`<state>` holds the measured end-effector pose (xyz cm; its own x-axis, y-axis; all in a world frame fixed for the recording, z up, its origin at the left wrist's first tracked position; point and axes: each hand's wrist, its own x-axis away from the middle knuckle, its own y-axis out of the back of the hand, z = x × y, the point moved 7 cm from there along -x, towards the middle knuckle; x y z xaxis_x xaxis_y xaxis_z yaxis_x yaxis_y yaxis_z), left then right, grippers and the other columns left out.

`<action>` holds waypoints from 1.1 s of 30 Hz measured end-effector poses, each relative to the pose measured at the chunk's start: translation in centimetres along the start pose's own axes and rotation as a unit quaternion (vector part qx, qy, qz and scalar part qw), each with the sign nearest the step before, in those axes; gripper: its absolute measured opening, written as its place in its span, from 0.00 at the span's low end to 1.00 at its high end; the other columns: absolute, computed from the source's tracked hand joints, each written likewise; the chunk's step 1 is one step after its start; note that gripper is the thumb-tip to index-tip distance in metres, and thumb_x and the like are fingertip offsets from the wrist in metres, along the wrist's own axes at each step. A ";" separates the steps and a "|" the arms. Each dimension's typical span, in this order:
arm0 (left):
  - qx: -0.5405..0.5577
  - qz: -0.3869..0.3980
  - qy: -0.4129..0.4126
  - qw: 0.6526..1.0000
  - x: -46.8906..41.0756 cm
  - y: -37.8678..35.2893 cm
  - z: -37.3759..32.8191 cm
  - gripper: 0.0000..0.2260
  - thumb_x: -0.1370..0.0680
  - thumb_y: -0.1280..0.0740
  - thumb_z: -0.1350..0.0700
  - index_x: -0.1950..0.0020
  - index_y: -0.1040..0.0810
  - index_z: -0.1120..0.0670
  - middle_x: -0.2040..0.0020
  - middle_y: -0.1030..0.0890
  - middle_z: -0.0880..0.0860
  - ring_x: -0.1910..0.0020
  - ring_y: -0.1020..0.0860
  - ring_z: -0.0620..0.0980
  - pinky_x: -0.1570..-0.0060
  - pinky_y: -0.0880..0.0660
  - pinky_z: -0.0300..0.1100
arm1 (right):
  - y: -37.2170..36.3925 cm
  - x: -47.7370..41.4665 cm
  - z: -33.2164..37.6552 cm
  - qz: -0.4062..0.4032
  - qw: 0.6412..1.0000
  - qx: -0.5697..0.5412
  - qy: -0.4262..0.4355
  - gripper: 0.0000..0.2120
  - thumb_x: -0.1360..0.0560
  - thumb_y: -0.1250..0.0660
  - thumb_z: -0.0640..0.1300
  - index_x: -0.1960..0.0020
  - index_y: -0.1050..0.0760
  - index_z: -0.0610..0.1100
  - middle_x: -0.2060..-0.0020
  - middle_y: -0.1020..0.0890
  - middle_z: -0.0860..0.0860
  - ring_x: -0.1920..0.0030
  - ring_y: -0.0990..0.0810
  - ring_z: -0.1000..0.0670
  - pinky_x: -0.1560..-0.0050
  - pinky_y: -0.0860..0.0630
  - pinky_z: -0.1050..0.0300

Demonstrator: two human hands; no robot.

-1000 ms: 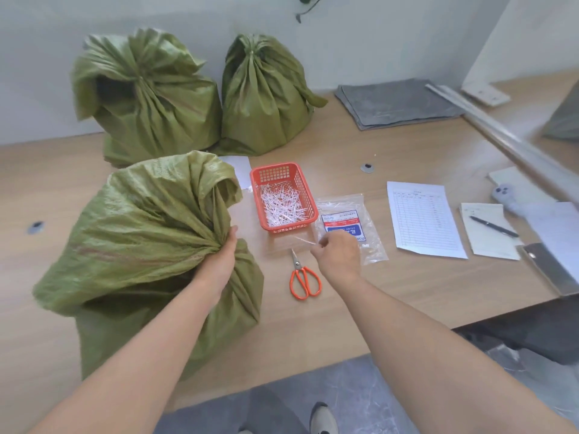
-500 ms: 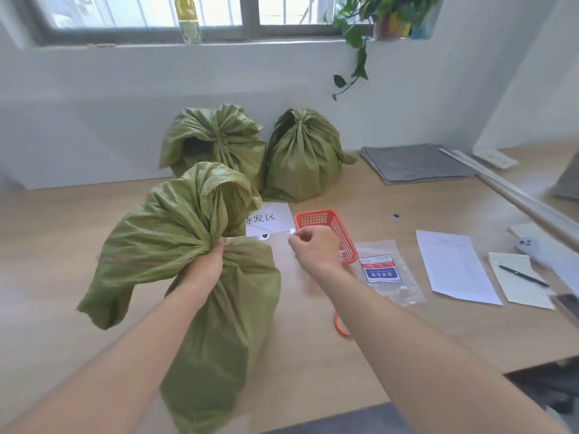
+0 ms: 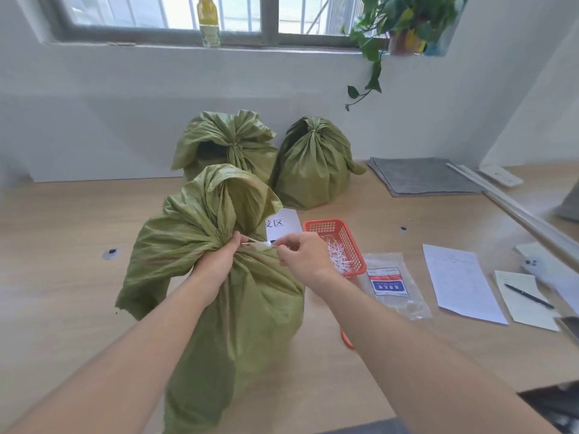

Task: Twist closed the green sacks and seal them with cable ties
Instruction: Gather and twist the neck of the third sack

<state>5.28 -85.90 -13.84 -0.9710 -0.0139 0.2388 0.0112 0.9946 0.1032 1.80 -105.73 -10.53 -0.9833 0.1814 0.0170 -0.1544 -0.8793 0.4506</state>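
Note:
A green woven sack (image 3: pixel 250 308) stands upright on the wooden table (image 3: pixel 62 261) in front of me. My left hand (image 3: pixel 216 264) grips its gathered, twisted neck. My right hand (image 3: pixel 300 256) pinches a thin white cable tie (image 3: pixel 261 242) and holds it level against the neck, its tip touching my left thumb. Two more green sacks (image 3: pixel 228 142) (image 3: pixel 313 161) stand at the back by the wall, their necks bunched shut. An orange basket (image 3: pixel 338 242) with several white cable ties sits just right of my right hand.
A clear plastic bag with a label (image 3: pixel 391 286) lies right of the basket. Papers (image 3: pixel 460 283) and a pen (image 3: pixel 529 296) lie further right. A grey folded cloth (image 3: pixel 419 177) is at the back right. Orange scissor handles (image 3: pixel 346 336) peek out under my right forearm. A white sign (image 3: pixel 282 227) lies behind the sack.
My right hand lifted a cable tie from the table near the basket and brought it left to the sack's neck. The sack now stands upright, and the view tilted up.

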 end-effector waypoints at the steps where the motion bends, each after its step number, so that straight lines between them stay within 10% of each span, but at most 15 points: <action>1: 0.020 -0.006 0.007 1.000 -0.3 -0.3 -0.1 0.13 0.17 0.35 0.48 0.56 0.15 0.50 0.49 0.14 0.49 0.48 0.18 0.51 0.41 0.23 0.46 | -0.2 -0.3 -0.4 0.013 1.000 -0.010 -0.004 0.09 0.25 0.31 0.39 0.58 0.14 0.50 0.69 0.17 0.55 0.59 0.13 0.45 0.48 0.16 0.45; 14: 0.081 -0.005 0.052 0.995 -2.7 -3.3 -0.7 0.09 0.18 0.33 0.54 0.56 0.19 0.52 0.60 0.17 0.50 0.57 0.19 0.51 0.45 0.23 0.49 | -1.4 -4.5 -1.3 0.175 0.972 -0.155 0.019 0.06 0.25 0.24 0.41 0.49 0.13 0.44 0.69 0.19 0.49 0.68 0.22 0.51 0.62 0.22 0.58; 33: 0.094 0.018 0.051 0.994 -6.8 0.7 -1.5 0.10 0.18 0.32 0.54 0.58 0.18 0.52 0.57 0.17 0.52 0.55 0.20 0.52 0.42 0.23 0.50 | -5.0 -6.3 0.9 0.175 0.964 -0.199 -0.005 0.07 0.28 0.20 0.42 0.58 0.16 0.40 0.68 0.20 0.46 0.69 0.23 0.51 0.69 0.24 0.59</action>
<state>12.23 -85.23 -13.89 -0.9416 0.0205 0.3361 -0.0091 0.9962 -0.0863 8.81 -102.05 -12.13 -0.9812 -0.1552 0.1146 0.1604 -0.9863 0.0378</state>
